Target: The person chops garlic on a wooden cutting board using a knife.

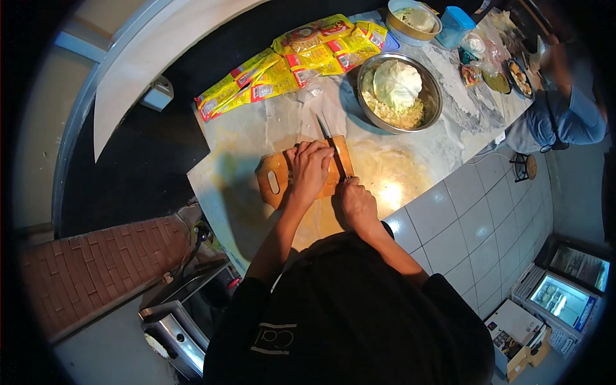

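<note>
Your right hand (359,204) grips the knife (337,158) across the cutting board (280,168); your left hand (311,169) rests there, fingers bunched, whatever they cover hidden. Beyond, the steel bowl (433,86) holds shredded pieces (399,115) under a large cabbage chunk (398,82), so cutting looks partly done, that chunk remaining.

The right grip (359,204) hides the near end of the knife (337,156); a co-worker (579,120) (far right) is blurred.

Knife (338,159) across orange-brown wooden board (330,184)
</note>
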### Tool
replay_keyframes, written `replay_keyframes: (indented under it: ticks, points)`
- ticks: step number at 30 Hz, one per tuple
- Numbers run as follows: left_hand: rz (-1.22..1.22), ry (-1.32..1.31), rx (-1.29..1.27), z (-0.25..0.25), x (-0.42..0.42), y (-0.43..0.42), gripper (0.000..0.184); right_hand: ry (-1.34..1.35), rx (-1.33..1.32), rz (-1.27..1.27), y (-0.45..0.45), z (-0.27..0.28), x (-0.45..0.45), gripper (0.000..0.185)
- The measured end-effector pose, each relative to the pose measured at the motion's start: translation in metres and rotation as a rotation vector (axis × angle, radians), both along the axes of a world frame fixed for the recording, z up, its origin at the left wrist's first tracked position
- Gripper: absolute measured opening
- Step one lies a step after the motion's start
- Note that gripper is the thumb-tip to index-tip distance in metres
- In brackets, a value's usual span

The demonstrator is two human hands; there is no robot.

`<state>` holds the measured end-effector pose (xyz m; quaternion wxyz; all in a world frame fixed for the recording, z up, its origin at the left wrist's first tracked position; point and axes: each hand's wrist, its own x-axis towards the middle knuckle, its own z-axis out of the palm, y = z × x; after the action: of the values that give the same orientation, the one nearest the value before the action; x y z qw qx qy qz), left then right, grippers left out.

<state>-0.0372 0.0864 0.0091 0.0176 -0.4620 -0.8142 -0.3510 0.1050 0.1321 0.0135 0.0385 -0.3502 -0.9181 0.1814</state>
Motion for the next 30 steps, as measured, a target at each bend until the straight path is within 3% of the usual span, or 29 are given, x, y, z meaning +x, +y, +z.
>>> replay_keyframes:
  ticks: [11,22,30]
  points:
    - [0.005,-0.035,-0.035,0.002,0.002,0.0,0.012,-0.019,-0.072,-0.089,0.005,0.006,-0.005,0.032]
    - [0.043,-0.056,0.027,0.001,0.005,-0.004,0.012,0.032,-0.269,-0.031,0.003,0.013,0.022,0.024]
    - [0.041,-0.046,0.029,-0.002,0.005,-0.004,0.013,0.113,-0.254,-0.04,0.006,0.018,0.022,0.023]
